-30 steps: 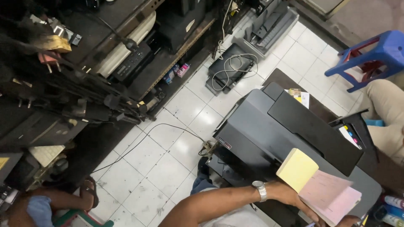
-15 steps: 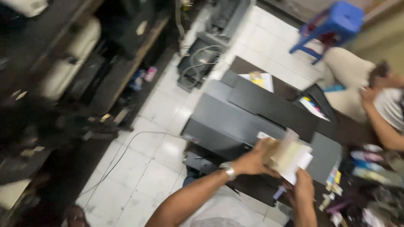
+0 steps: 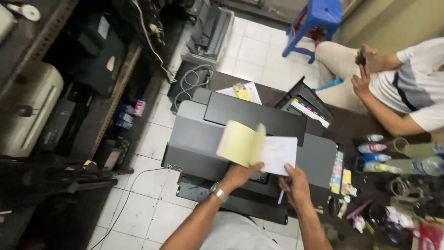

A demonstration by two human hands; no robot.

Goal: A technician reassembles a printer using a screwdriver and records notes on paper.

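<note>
Above the printer (image 3: 203,139): receipt pad (image 3: 259,150)
Left hand (image 3: 238,176): fingers closed on yellow pages (image 3: 240,143)
Right hand (image 3: 294,185): fingers pinching the white sheet (image 3: 278,155)

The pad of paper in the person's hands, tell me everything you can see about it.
The pad of paper is a thin booklet of loose-looking sheets, held open above the grey printer. Its pale yellow pages are lifted and curled up to the left, while a white page lies flat to the right. The left hand grips it from below near the fold, thumb on the yellow pages; the right hand touches the white page's lower edge. Any writing is too small to make out.
</note>
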